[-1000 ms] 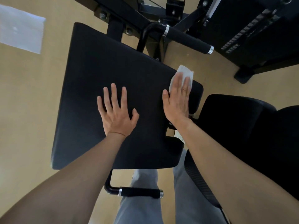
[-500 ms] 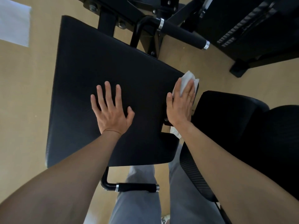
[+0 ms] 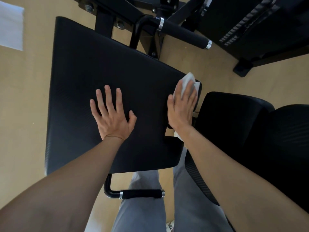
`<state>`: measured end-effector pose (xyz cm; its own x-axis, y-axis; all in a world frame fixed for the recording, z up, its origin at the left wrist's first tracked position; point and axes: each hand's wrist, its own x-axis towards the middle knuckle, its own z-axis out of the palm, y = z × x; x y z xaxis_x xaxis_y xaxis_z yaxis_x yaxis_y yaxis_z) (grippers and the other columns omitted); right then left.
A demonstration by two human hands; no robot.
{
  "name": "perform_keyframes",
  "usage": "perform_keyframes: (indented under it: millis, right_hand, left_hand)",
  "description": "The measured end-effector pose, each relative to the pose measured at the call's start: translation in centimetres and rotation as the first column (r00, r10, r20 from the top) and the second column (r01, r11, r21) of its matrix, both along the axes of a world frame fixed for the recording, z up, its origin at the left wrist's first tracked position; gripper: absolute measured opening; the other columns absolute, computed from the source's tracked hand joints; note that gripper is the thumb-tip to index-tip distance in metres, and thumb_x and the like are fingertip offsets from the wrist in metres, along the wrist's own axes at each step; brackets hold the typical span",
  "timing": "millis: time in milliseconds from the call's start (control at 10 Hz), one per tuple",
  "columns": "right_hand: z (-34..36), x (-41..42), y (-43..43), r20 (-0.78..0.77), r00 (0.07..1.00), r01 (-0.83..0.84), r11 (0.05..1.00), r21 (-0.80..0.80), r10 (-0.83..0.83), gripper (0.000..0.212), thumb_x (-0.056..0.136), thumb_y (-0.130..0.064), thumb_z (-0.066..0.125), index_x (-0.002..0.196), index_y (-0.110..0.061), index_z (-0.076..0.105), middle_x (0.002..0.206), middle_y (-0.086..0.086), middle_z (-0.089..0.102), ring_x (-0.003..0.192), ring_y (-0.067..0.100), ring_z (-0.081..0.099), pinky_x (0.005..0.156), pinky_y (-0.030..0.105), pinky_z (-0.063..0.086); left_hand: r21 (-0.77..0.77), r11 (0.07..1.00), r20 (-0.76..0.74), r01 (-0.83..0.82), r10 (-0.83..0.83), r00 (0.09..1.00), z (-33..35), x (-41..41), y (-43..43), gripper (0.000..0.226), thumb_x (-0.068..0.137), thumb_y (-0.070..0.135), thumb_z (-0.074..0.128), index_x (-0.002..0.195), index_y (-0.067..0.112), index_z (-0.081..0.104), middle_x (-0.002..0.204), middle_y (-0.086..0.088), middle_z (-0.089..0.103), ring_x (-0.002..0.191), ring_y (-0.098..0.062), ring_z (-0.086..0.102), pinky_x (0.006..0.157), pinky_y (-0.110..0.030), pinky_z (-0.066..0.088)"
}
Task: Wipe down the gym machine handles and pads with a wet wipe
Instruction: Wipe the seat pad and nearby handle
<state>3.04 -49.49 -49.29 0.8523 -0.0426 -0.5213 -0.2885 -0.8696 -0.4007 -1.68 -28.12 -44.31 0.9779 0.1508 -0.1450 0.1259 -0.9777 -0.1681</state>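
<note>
White wipe (image 3: 187, 80) under flat right hand (image 3: 182, 107) now reaches pad (image 3: 100, 67) corner, likely finishing that edge; flat left hand (image 3: 112, 115) braces.

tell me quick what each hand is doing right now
left hand: open, fingers spread flat on the black pad, holding nothing
right hand: open, straight fingers pressing the wet wipe onto the pad's right edge
</note>
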Motion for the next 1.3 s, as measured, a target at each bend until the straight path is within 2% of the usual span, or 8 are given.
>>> perform_keyframes:
  millis: [100,300,600,800,1000,1100,1200,1300]
  right_hand:
    - [0.5,2.7,1.5,0.030,0.999,-0.019,0.999,0.029,0.018,0.069,0.106,-0.056,0.010,0.162,-0.025,-0.014,0.168,0.011,-0.025,0.155,0.038,-0.015,0.126,0.056,-0.006]
    - [1.6,-0.1,2.2,0.122,0.865,-0.496,0.867,0.055,0.487,0.064,0.109,-0.050,0.013,0.162,-0.029,-0.014,0.169,0.002,-0.024,0.157,0.032,-0.014,0.128,0.054,-0.001]
    - [1.1,2.9,1.3,0.037,0.989,-0.147,0.988,0.057,0.145,0.068,0.105,-0.056,0.009,0.161,-0.028,-0.017,0.169,0.007,-0.024,0.155,0.035,-0.019,0.126,0.055,-0.009]
    - [2.2,3.8,3.5,0.235,0.762,-0.632,0.772,0.064,0.604,0.063,0.109,-0.050,0.013,0.163,-0.027,-0.010,0.171,0.000,-0.016,0.158,0.031,-0.011,0.128,0.053,-0.002]
    - [0.9,1.7,-0.2,0.104,0.920,-0.376,0.926,-0.040,0.378,0.065,0.110,-0.048,0.016,0.163,-0.024,-0.013,0.170,0.011,-0.018,0.157,0.032,-0.015,0.128,0.054,0.003]
    - [2.1,2.9,2.7,0.116,0.923,-0.372,0.928,0.021,0.368,0.066,0.109,-0.050,0.017,0.162,-0.028,-0.014,0.169,0.008,-0.021,0.156,0.034,-0.016,0.128,0.053,-0.004]
    - [3.4,3.8,4.2,0.252,0.752,-0.647,0.754,0.112,0.609,0.062,0.109,-0.043,0.021,0.164,-0.029,-0.005,0.172,0.005,-0.011,0.157,0.035,-0.008,0.128,0.053,0.002]
    - [4.5,4.0,3.7,0.323,0.823,-0.563,0.746,0.357,0.467,0.068,0.105,-0.022,0.039,0.165,-0.022,0.007,0.172,0.005,0.005,0.158,0.027,0.008,0.125,0.043,0.025]
  left_hand:
    - [-0.003,1.000,0.000,-0.001,0.001,1.000,0.0,0.1,-0.1,0.081,0.096,0.050,0.042,0.163,0.013,0.016,0.169,-0.021,0.012,0.155,-0.046,0.010,0.125,-0.063,0.007]
    - [0.002,1.000,-0.002,0.004,-0.004,1.000,0.1,0.0,0.1,0.080,0.097,0.050,0.041,0.163,0.013,0.016,0.169,-0.021,0.011,0.155,-0.046,0.009,0.125,-0.062,0.007]
    - [0.021,1.000,0.014,0.009,-0.009,1.000,-0.2,-0.1,0.0,0.080,0.097,0.050,0.040,0.163,0.012,0.018,0.169,-0.021,0.014,0.155,-0.046,0.011,0.125,-0.062,0.007]
    - [0.009,1.000,0.010,0.003,-0.003,1.000,-0.2,0.0,0.1,0.081,0.096,0.051,0.043,0.163,0.013,0.017,0.169,-0.020,0.012,0.156,-0.044,0.009,0.125,-0.062,0.007]
    - [-0.010,1.000,-0.013,-0.006,0.006,1.000,0.0,-0.1,0.2,0.082,0.097,0.052,0.042,0.164,0.014,0.013,0.170,-0.018,0.009,0.156,-0.043,0.007,0.125,-0.061,0.005]
    - [-0.024,1.000,-0.035,-0.017,0.016,0.999,0.1,0.1,0.2,0.083,0.097,0.053,0.044,0.164,0.016,0.012,0.171,-0.016,0.005,0.157,-0.041,0.003,0.126,-0.060,0.004]
    - [-0.060,0.998,0.005,-0.024,0.025,1.000,0.3,0.1,0.4,0.081,0.094,0.051,0.050,0.163,0.019,0.021,0.171,-0.013,0.011,0.158,-0.037,0.006,0.127,-0.056,0.005]
    - [-0.186,0.982,0.131,-0.031,0.057,0.990,0.8,0.2,0.6,0.072,0.091,0.040,0.059,0.156,0.017,0.039,0.167,-0.010,0.027,0.156,-0.034,0.018,0.128,-0.052,0.010]
